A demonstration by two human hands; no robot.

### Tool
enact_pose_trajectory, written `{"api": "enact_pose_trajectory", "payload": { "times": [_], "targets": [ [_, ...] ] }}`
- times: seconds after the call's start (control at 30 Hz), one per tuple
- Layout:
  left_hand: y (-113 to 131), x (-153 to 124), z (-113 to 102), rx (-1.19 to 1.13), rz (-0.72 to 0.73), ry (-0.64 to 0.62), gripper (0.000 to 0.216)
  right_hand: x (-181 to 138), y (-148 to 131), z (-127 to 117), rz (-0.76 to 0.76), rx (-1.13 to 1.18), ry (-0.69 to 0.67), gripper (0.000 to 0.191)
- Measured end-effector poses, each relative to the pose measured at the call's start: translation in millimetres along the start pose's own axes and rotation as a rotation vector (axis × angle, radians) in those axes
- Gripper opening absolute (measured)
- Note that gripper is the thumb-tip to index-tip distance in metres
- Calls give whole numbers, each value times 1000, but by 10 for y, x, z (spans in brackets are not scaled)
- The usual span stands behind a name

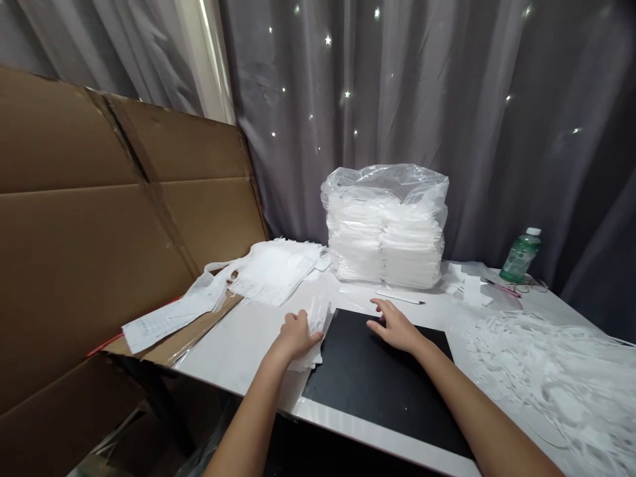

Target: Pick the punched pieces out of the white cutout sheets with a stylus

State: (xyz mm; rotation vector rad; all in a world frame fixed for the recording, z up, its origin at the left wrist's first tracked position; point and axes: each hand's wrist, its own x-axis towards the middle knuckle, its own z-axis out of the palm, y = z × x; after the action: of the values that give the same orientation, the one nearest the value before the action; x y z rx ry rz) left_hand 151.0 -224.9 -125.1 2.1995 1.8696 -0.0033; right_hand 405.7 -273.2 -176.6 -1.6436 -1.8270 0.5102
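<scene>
My left hand (297, 333) rests on a small stack of white packets (313, 331) at the left edge of the black mat (377, 384), fingers curled over the top of the stack and gripping it lightly. My right hand (395, 324) lies flat and open on the far part of the mat, palm down, holding nothing. The mat sits on the white table (233, 344), near its front edge. Just beyond my right hand I see a thin white pen-like stick (400, 297). Farther back stands a clear plastic bag (386, 225) packed with white stacks, in front of the grey curtain (447, 99). To the left of the bag lies a loose heap of white bags (273, 268), and left of that a big cardboard sheet (99, 218) leans up, walling off that side. To my right spreads a pile of white straps (551, 377); at the far right stands a green bottle (520, 255)
</scene>
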Motion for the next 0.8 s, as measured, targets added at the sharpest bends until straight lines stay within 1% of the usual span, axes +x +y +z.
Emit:
{"api": "enact_pose_trajectory", "payload": {
  "times": [0.07, 0.17, 0.2, 0.3, 0.33, 0.37, 0.43, 0.53, 0.6, 0.67, 0.7, 0.73, 0.8],
  "targets": [
    [35, -36, 12, 1, 46, -31, 46, -41, -68, 51, -100, 53, -61, 57],
    [98, -72, -25, -7, 176, -83, 41, -76, -113, 100, -173, 102, -107, 62],
    [131, -79, -57, -11, 239, -100, 40, -77, -119, 110, -180, 119, -112, 68],
    [283, -68, -203, -8, 468, -183, 39, -59, -136, 117, -172, 196, -97, 97],
    [348, -50, -260, 0, 538, -209, 38, -50, -142, 109, -168, 229, -74, 104],
    [416, -23, -313, 13, 595, -228, 37, -40, -147, 97, -166, 263, -48, 107],
    [539, 44, -387, 49, 662, -236, 41, -23, -145, 64, -151, 321, -32, 101],
    [627, 137, -371, 103, 682, -237, 67, -7, -102, 24, -105, 360, -90, 89],
    [593, 169, -293, 113, 683, -231, 87, -2, -64, 21, -98, 345, -110, 83],
    [496, 178, -212, 96, 688, -190, 96, -1, -39, 36, -114, 323, -107, 69],
    [432, 178, -185, 82, 685, -156, 93, -1, -34, 45, -122, 314, -107, 60],
    [364, 178, -168, 69, 675, -124, 86, -2, -35, 52, -128, 307, -108, 51],
    [236, 182, -161, 44, 642, -83, 57, -1, -49, 53, -133, 300, -105, 38]
  ]
}}
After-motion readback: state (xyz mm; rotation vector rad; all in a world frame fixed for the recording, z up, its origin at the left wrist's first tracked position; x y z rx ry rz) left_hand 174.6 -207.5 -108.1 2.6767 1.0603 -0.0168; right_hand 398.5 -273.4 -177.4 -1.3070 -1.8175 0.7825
